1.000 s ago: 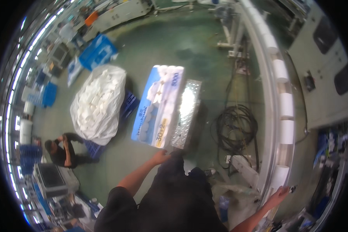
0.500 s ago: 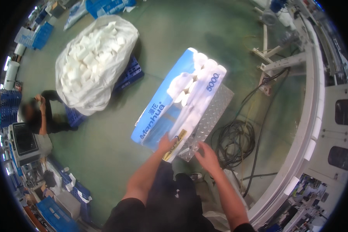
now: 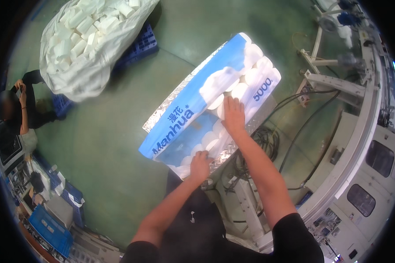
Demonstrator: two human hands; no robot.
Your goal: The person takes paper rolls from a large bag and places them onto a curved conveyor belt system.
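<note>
A large blue and white plastic pack of paper rolls lies slanted before me, its white rolls showing through the clear film. Beneath it is a metal checker-plate platform, visible along its edges. My left hand is at the pack's near lower edge, fingers bent and closed on the film. Farther along, my right hand rests with fingers stretched over the pack's side by the white rolls, holding nothing.
At the upper left, a big clear bag of white rolls stands on a blue pallet. Beyond it a person sits or crouches. Coiled black cables lie right of the platform, beside a white machine frame.
The pack now sits turned and shifted on the platform, with metal showing along its far left edge. My right hand has moved up onto the pack; my left hand is at its near edge.
</note>
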